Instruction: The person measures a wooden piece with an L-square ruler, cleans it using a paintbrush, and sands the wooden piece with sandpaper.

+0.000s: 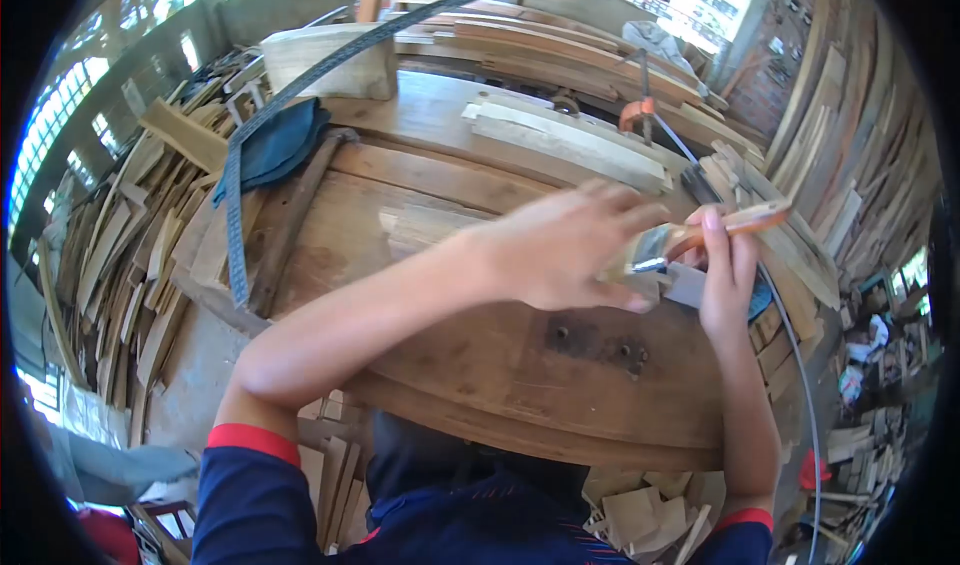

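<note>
A paintbrush with a wooden handle and metal ferrule is held by my right hand over the right part of the workbench. Its bristle end points left, toward my left hand. My left hand reaches across, slightly blurred, with thumb and fingers apart around the bristle end. Whether it touches the bristles I cannot tell. Below the brush shows a small pale block, partly hidden by my hands. Pale wood pieces lie on the bench behind my left forearm.
A metal carpenter's square, a blue cloth and a hammer lie at the bench's left end. Light wood strips lie at the back, near an orange clamp. Lumber piles surround the bench. A cable hangs at right.
</note>
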`<state>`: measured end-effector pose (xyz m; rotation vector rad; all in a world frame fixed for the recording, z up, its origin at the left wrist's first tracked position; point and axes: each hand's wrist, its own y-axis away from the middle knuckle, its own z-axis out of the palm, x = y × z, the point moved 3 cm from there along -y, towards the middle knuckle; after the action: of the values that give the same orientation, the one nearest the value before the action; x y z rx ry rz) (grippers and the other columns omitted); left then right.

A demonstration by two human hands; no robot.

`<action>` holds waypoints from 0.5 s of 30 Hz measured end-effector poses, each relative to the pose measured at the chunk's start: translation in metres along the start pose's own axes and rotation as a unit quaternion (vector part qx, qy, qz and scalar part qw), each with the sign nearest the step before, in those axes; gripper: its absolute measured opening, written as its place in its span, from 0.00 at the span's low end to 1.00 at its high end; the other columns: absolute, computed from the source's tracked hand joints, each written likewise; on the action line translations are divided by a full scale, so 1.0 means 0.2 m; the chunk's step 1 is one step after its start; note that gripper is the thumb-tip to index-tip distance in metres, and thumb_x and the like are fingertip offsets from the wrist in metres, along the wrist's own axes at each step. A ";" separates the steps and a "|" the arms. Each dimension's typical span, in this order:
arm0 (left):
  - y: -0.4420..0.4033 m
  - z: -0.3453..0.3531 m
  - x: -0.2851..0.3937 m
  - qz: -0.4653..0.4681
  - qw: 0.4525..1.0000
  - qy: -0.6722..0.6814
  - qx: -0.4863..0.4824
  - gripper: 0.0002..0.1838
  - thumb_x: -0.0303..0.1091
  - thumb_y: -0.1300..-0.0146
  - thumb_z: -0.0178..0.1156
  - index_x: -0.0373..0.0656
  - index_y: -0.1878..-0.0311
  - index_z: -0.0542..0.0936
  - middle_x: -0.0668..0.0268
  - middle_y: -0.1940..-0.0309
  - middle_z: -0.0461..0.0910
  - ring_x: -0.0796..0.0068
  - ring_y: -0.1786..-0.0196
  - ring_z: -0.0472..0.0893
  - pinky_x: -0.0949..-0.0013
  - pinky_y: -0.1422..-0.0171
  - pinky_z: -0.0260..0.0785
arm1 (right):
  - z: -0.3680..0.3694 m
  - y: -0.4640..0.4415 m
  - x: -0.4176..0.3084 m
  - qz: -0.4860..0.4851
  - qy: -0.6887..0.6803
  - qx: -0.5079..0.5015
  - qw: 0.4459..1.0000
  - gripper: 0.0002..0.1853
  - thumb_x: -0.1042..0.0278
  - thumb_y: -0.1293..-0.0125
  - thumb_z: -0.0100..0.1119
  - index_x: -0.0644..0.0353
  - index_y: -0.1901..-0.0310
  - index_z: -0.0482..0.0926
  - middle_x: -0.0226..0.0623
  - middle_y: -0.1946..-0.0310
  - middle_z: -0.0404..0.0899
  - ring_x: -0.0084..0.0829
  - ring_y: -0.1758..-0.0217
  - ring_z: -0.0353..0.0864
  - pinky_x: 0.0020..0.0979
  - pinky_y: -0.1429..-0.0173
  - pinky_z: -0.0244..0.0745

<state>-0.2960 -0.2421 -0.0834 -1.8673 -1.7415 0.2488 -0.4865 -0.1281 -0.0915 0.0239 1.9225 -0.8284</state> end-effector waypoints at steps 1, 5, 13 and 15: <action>0.02 -0.04 -0.04 -0.035 0.998 -0.013 -0.042 0.42 0.51 0.34 0.72 0.33 0.25 0.71 0.41 0.34 0.76 0.42 0.30 0.75 0.51 0.25 0.71 | -0.05 -0.02 0.01 -0.007 0.009 0.034 0.999 0.12 0.62 0.17 0.59 0.64 0.55 0.80 0.25 0.72 0.76 0.14 0.72 0.69 0.22 0.66 0.64; 0.13 -0.12 -0.11 -0.161 0.972 -0.004 -0.169 0.40 0.50 0.42 0.79 0.33 0.33 0.79 0.45 0.42 0.82 0.45 0.36 0.81 0.54 0.32 0.75 | -0.22 -0.01 0.00 -0.030 0.137 0.058 0.988 0.08 0.67 0.21 0.63 0.62 0.57 0.81 0.25 0.71 0.78 0.13 0.70 0.74 0.22 0.66 0.68; 0.11 0.04 -0.10 -0.145 0.986 0.067 -0.051 0.26 0.39 0.44 0.81 0.36 0.45 0.87 0.48 0.55 0.89 0.49 0.52 0.88 0.56 0.43 0.79 | 0.20 -0.13 -0.23 -0.058 0.289 -0.088 0.952 0.16 0.62 0.21 0.61 0.64 0.66 0.84 0.38 0.77 0.88 0.35 0.75 0.89 0.35 0.67 0.81; 0.11 0.05 -0.09 -0.163 0.984 0.051 -0.058 0.26 0.41 0.45 0.82 0.35 0.47 0.87 0.50 0.57 0.90 0.51 0.55 0.88 0.57 0.43 0.79 | 0.33 -0.16 -0.23 -0.124 0.269 -0.090 0.951 0.17 0.61 0.25 0.63 0.62 0.71 0.83 0.39 0.81 0.84 0.38 0.79 0.87 0.38 0.69 0.81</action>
<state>-0.2844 -0.2566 -0.1079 -1.6069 -1.9905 -0.0747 -0.4236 -0.1739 -0.0558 -0.1161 2.5511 -0.8659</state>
